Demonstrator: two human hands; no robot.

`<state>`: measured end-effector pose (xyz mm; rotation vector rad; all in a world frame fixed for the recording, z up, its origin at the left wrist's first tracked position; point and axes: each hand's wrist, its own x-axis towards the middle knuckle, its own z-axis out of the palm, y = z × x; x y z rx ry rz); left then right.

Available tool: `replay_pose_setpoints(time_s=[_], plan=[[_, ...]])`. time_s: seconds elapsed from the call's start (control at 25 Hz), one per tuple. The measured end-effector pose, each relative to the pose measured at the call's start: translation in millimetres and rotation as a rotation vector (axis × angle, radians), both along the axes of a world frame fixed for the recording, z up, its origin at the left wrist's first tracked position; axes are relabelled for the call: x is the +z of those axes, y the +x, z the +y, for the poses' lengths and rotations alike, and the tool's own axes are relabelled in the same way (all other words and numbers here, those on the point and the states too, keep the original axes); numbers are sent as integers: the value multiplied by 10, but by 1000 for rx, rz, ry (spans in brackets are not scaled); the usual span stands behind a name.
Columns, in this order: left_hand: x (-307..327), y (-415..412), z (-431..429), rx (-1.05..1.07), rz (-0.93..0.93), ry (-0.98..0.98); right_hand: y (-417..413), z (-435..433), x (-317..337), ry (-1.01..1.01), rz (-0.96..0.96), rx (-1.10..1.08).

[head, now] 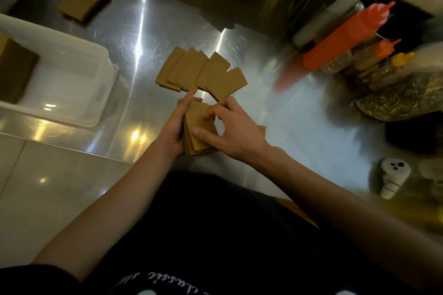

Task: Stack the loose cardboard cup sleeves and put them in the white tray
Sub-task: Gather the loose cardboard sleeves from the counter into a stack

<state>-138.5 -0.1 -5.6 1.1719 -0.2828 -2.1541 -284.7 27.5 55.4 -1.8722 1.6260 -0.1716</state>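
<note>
At the far left a white tray (105, 84) sat on the steel desk (143, 38), with a dark brown stack (14, 72) already inside against its left wall, partly cut off by the frame edge. Beyond the tray, at the far side of the desk, lay another small pile of sleeves (84, 2), untouched.

In the middle, a fan of loose sleeves (201, 72) lay flat on the desk, overlapping one another, their long axes running from near-left to far-right. They lay just beyond my hands, the nearest corner almost touching my left forefinger.

My left hand (172, 127) cupped the gathered stack (199, 132) from its left edge, fingers closed around it and mostly hidden behind the cardboard. My right hand (230, 132) lay over the top sleeve, thumb pressing down near the lower edge and fingers curled and pinching at the upper edge, squaring the stack. A brown corner showed past my right hand; I could not tell whether it belonged to the stack.

I judged the fan came next: it lay straight ahead, about equally near both hands, though the right was freer to reach. The tray was well off to the left, on my left hand's side.

At the right, squeeze bottles (345, 38) stood blurred and dim.
</note>
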Motion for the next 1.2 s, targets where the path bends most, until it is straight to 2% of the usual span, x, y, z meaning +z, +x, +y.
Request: replay_pose_setpoints(time_s=[0.08,0.16,0.24,0.4,0.6,0.68,0.76,0.92,1.04,1.2], plan=[[-12,72,-26,38,31,14,-54,-79,-5,-29,-21,-33],[-58,164,-34,89,107,43,-251,-185,-105,-47,-36,-184],[-130,258,-35,112,154,66,-515,-256,-312,28,74,-262],[-205,427,-9,99,175,67,-743,-183,-663,337,365,-145],[-220,615,59,114,193,85,-574,-166,-770,266,564,-76],[-221,671,88,108,223,87,-551,-211,-735,331,441,-164],[-226,697,113,91,241,92,-562,-250,-672,362,206,-309],[-239,704,181,77,251,78,-555,-277,-522,280,-151,-557],[-235,696,221,103,265,69,-599,-293,-443,357,-454,-750],[-190,715,205,171,245,29,-677,-393,-400,385,-561,-741]])
